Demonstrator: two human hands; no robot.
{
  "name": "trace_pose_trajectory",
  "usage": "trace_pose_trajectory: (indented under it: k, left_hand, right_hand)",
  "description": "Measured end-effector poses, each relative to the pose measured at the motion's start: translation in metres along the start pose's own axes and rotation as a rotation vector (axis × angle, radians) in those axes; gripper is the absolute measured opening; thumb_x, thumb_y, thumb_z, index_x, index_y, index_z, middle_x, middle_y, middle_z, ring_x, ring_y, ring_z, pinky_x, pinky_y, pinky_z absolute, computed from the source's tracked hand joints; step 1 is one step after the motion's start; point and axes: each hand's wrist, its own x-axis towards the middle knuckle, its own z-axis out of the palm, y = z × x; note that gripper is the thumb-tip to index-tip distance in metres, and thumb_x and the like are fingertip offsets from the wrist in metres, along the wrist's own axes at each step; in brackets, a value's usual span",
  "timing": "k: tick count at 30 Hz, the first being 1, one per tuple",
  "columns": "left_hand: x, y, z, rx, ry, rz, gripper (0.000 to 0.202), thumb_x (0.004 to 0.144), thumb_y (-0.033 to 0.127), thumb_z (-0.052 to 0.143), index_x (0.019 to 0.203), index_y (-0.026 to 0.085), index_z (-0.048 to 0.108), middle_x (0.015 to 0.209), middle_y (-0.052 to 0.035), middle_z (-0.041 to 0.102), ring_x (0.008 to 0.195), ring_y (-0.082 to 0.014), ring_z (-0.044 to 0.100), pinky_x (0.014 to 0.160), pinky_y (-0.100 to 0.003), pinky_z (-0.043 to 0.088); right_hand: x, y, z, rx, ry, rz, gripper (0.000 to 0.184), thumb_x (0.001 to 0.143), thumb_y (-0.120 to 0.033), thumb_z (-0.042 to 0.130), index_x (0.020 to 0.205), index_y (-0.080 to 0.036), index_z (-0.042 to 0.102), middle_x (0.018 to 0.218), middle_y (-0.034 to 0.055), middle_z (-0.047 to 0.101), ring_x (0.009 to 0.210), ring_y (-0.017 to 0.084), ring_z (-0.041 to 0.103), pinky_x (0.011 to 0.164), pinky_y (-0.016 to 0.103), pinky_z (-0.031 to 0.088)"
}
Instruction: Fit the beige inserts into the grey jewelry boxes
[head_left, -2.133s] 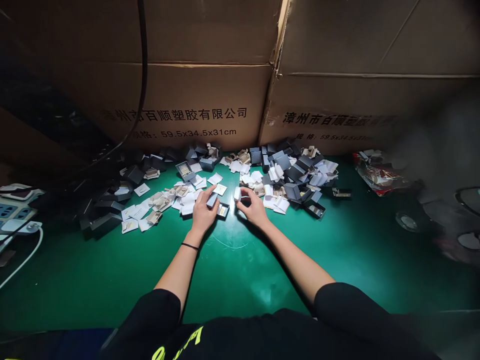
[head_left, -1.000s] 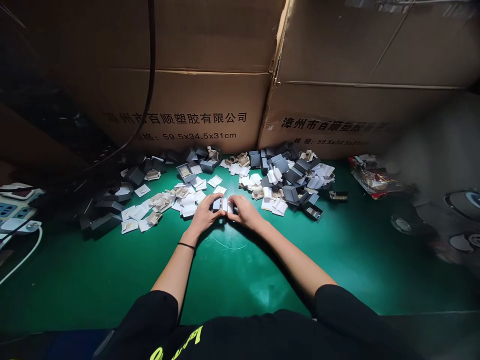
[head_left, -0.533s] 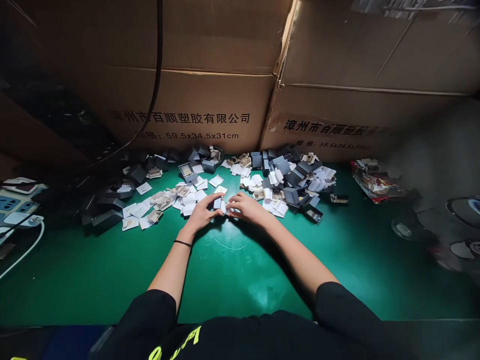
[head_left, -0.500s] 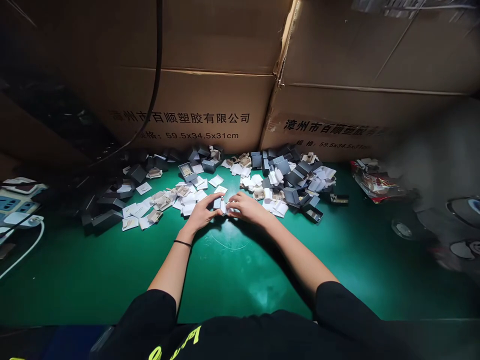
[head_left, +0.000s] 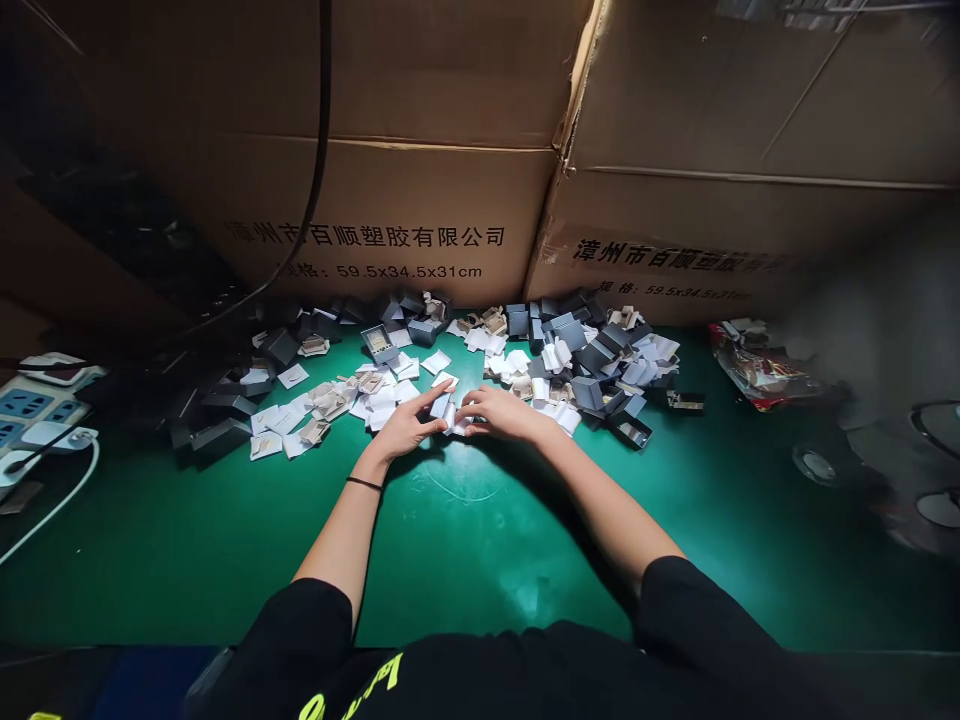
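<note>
Both hands meet at the middle of the green table [head_left: 480, 540]. My left hand [head_left: 409, 428] pinches a small grey box [head_left: 441, 407] from the left, index finger stretched over it. Against the same box my right hand [head_left: 501, 413] presses a white paper piece [head_left: 454, 420] with bent fingers. Just behind the hands lie scattered white cards [head_left: 379, 402], and a heap of small dark grey boxes [head_left: 592, 352] lies to the right.
Two big cardboard cartons [head_left: 420, 200] [head_left: 720, 230] wall off the back of the table. More dark boxes [head_left: 217, 420] lie at the left, with a power strip [head_left: 34, 420] and white cable beyond. A red packet [head_left: 754, 365] sits at the right. A black cable [head_left: 319, 130] hangs down.
Earlier my hands were apart, the left on the grey box and the right holding a white piece. They came together and now work on the box between them.
</note>
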Motion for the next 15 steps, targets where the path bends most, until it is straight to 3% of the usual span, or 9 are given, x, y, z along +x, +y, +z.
trace_pose_trajectory:
  k: [5, 15]
  left_hand:
    - [0.0003, 0.0022, -0.0013, -0.02, -0.038, -0.022, 0.08, 0.073, 0.048, 0.071, 0.144, 0.022, 0.043, 0.142, -0.0117, 0.051, 0.129, -0.0298, 0.049, 0.105, -0.045, 0.041]
    - [-0.0005, 0.0086, -0.0026, 0.171, -0.079, 0.054, 0.078, 0.07, 0.045, 0.074, 0.14, 0.024, 0.046, 0.147, -0.0104, 0.045, 0.135, -0.0291, 0.042, 0.112, -0.045, 0.034]
  right_hand:
    - [0.0013, -0.0013, -0.0016, -0.047, -0.089, 0.035, 0.025, 0.089, -0.039, 0.061, 0.111, -0.028, 0.068, 0.109, 0.0079, 0.061, 0.094, 0.023, 0.052, 0.073, 0.033, 0.042]
    - [0.0037, 0.0007, -0.0024, -0.008, -0.094, 0.052, 0.022, 0.086, -0.039, 0.065, 0.104, -0.028, 0.069, 0.11, 0.0072, 0.061, 0.091, 0.022, 0.052, 0.069, 0.029, 0.041]
